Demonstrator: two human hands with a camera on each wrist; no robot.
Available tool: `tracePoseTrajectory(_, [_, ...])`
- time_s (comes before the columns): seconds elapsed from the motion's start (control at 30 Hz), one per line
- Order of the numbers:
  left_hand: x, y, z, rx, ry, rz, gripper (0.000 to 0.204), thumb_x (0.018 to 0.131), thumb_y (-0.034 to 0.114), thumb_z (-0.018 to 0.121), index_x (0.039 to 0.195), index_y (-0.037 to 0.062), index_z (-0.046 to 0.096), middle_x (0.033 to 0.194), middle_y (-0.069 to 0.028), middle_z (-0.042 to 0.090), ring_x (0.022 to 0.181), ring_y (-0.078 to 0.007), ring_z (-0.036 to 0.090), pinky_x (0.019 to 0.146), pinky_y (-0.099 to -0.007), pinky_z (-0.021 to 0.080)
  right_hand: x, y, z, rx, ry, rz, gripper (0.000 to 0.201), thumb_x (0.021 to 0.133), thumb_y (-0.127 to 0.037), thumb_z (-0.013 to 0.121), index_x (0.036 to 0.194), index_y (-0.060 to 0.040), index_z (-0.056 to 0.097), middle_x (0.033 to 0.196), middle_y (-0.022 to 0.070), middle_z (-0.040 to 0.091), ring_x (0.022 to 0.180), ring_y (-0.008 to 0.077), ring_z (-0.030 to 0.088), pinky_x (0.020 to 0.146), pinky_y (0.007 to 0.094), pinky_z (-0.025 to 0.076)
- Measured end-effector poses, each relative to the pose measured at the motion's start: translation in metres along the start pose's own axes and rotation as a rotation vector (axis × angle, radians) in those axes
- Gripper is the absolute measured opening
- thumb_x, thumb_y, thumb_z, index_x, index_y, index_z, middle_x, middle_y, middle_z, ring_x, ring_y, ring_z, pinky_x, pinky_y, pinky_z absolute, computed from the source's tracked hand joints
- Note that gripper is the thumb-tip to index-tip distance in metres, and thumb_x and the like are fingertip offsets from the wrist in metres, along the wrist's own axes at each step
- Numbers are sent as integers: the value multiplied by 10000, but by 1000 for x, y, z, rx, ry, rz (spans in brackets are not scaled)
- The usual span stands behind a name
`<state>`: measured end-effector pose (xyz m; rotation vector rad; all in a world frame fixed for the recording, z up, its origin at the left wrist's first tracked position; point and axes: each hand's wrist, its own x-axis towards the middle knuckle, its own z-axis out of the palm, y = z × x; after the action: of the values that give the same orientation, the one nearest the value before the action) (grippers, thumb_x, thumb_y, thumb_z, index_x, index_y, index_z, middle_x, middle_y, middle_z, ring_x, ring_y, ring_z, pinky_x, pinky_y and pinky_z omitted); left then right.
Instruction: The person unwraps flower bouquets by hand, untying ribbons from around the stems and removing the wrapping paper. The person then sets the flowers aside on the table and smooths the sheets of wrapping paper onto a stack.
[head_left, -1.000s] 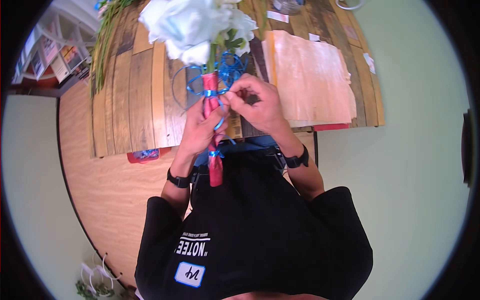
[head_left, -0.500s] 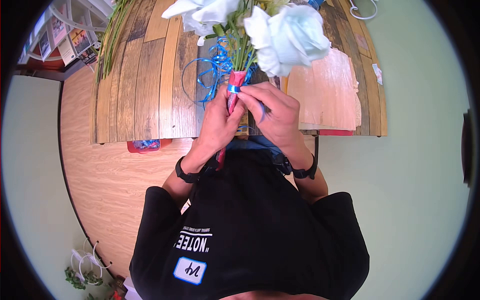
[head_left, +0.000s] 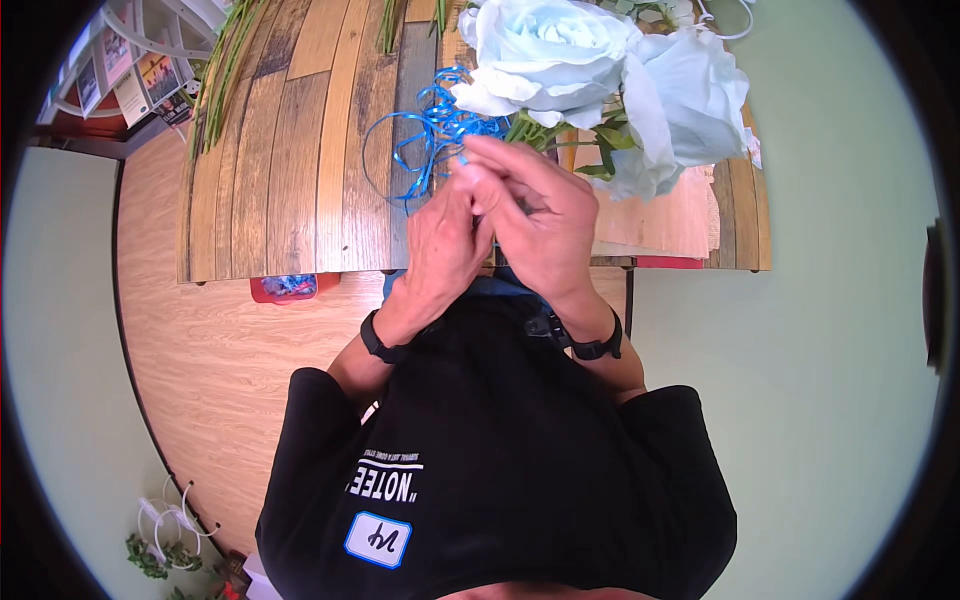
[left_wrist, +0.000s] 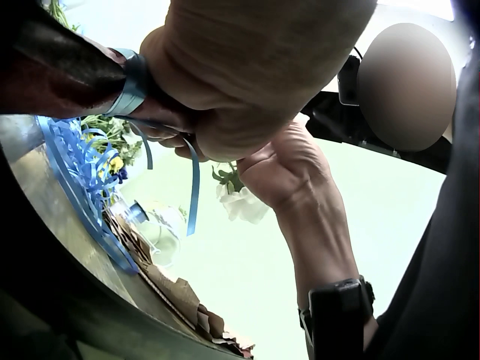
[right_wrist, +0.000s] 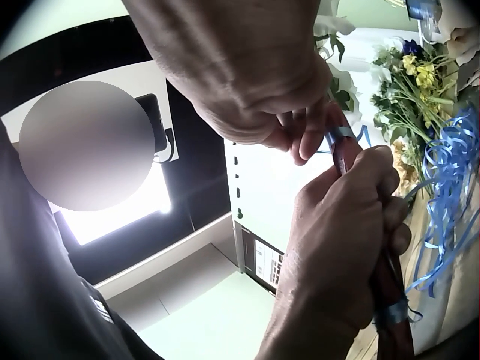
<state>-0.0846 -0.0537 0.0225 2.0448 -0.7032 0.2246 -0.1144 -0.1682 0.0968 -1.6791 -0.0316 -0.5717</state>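
Observation:
The left hand (head_left: pixel 438 240) grips the red-wrapped stem (right_wrist: pixel 390 281), its fingers curled round it below a blue ribbon band (right_wrist: pixel 341 133). At the wrapping's upper part, the right hand (head_left: pixel 545 225) pinches the ribbon with thumb and bent fingers; its fingertips are partly hidden. Ribbon tails (left_wrist: pixel 195 191) hang beneath the hands in the left wrist view. Large pale blue-white roses (head_left: pixel 555 55) lean to the right above the hands. A second blue band (right_wrist: pixel 394 311) circles the wrapping lower down.
Tangled blue ribbon (head_left: pixel 440 125) lies on the wooden table (head_left: pixel 300 150) beyond the left hand. Pinkish sheets (head_left: pixel 655 215) are under the roses at right. Green stems (head_left: pixel 222 85) lie at far left, and a red container (head_left: pixel 290 288) is below the table edge.
The roses have swung to the right as the bouquet tilted and turned. Both hands have come closer together, now covering most of the red wrapping in the head view.

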Motion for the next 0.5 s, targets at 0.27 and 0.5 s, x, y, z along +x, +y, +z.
tracePoseTrajectory(0.27, [7, -1, -12, -519, -194, -275, 341, 879, 118, 718, 1174, 3, 591, 767, -50, 627, 693, -139, 607, 642, -321, 505, -20, -4, -37, -151, -355, -145, 171, 872, -4, 749, 1033, 47, 723, 881, 89, 729, 725, 111, 680, 669, 227, 536])
tracePoseTrajectory(0.5, [16, 13, -24, -1071, -375, -551, 492, 969, 115, 692, 1387, 23, 451, 763, 8, 569, 582, -31, 459, 478, -191, 335, -24, 29, -34, -135, -7, 92, 199, 876, 13, 749, 1068, 45, 705, 916, 77, 688, 767, 98, 657, 643, 223, 535])
